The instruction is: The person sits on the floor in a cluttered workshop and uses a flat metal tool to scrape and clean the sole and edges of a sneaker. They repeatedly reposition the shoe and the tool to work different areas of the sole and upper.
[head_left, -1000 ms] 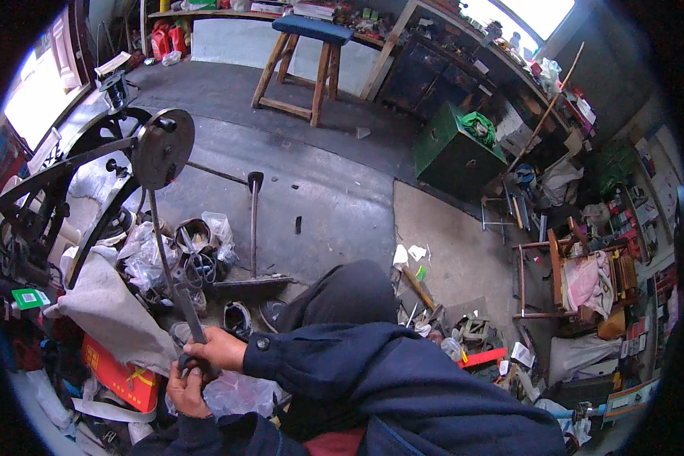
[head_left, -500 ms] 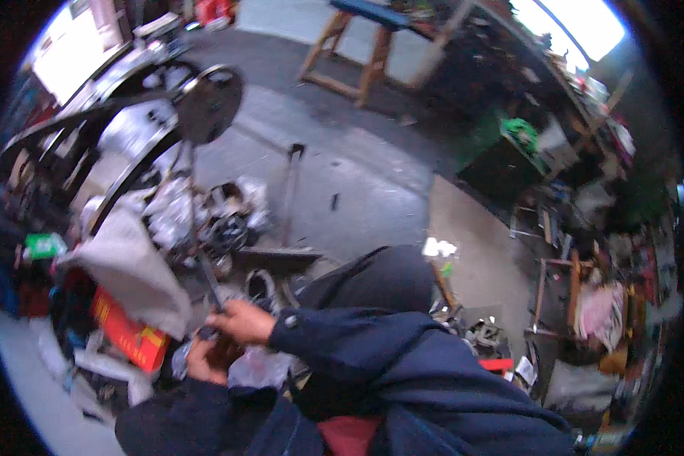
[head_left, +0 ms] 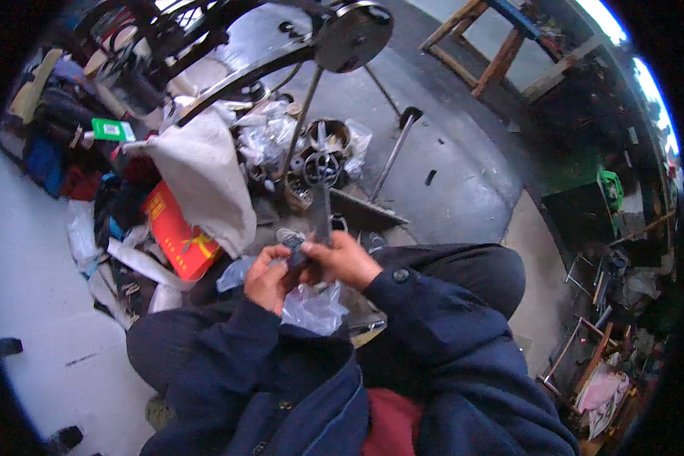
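Observation:
In front of my lap my two hands are close together. My right hand (head_left: 342,260) is closed around a long, flat grey blade-like tool (head_left: 323,216), which points up and away from me; its exact kind I cannot make out. Beside it, my left hand (head_left: 267,280) has bent fingers around a small dark piece (head_left: 292,245), partly hidden by the fingers. A clear plastic bag (head_left: 315,310) lies on my lap just below the hands.
A machine with a dark handwheel (head_left: 353,36) stands ahead on thin metal legs. Under it are plastic bags and a round tin (head_left: 330,135). Pale cloth (head_left: 205,175) and a red bag (head_left: 181,232) lie to the left. A blue-topped wooden stool (head_left: 501,53) stands far right.
The whole view has shifted, so hands and surroundings sit further right in it. The grey tool shows more clearly in my right hand. Both hands remain together over my lap.

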A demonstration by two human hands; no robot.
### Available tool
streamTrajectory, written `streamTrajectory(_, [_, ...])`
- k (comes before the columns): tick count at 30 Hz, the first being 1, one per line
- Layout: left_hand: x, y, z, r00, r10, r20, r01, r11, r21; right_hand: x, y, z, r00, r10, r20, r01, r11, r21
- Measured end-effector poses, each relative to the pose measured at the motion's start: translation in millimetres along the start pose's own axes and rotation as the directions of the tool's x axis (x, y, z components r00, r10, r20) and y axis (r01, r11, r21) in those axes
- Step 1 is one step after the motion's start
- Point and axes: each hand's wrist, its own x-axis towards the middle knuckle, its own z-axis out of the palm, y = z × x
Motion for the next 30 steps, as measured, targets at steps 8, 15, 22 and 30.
streamTrajectory(8, [3, 29, -13, 0.973, 0.227, -0.043, -0.23, 0.969, -0.085, 0, -10, -49, 0.899, -0.147, -0.413, 0.301, 0.891, 0.339])
streamTrajectory(15, [4, 40, -16, 0.96, 0.278, -0.019, -0.278, 0.949, -0.15, -21, -26, -153, 0.497, -0.182, -0.848, 0.799, 0.478, 0.366])
streamTrajectory(22, [-2, 54, -3, 0.946, 0.323, -0.023, -0.323, 0.934, -0.151, -6, -14, -122, 0.676, -0.187, -0.713, 0.567, 0.75, 0.341])
streamTrajectory(30, [-67, 145, -28, 0.719, 0.695, 0.009, -0.691, 0.717, -0.094, 36, 4, -50, 0.975, -0.114, -0.19, 0.137, 0.984, 0.114])
